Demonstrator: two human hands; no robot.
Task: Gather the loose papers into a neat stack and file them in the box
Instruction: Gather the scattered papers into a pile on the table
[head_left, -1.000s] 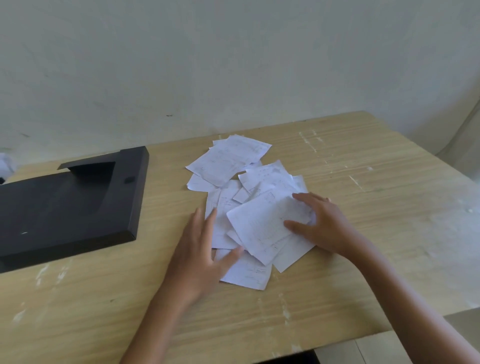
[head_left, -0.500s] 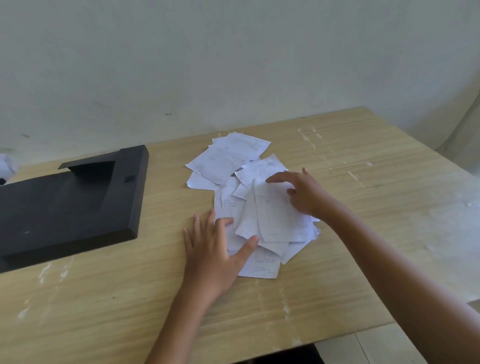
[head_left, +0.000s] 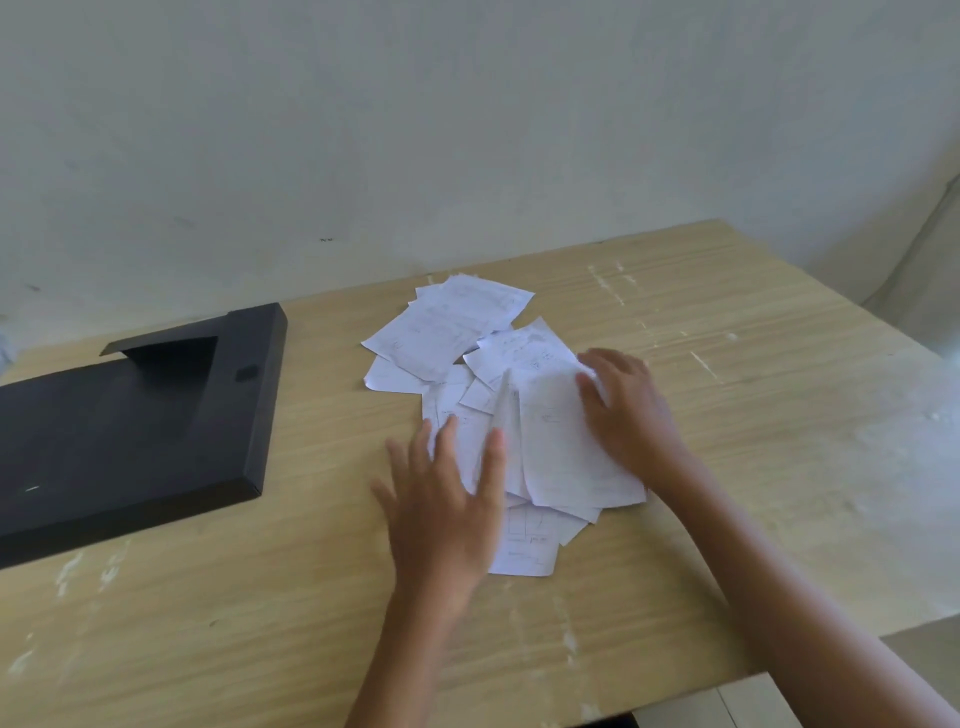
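in the head view the loose white paper sheets (head_left: 483, 405) lie in an untidy, overlapping heap in the middle of the pale wooden table (head_left: 727, 374), so no neat stack is made yet. the left hand (head_left: 447, 499) presses flat with straight spread fingers on the near left side of the heap, and the right hand (head_left: 626, 410) rests on the top sheet with fingers curled at its far edge, whether pinching it i cannot tell. the flat black file box (head_left: 130, 415) lies open and well apart to the left with no paper in it, so i judge that squaring the sheets and filing them both remain to do.
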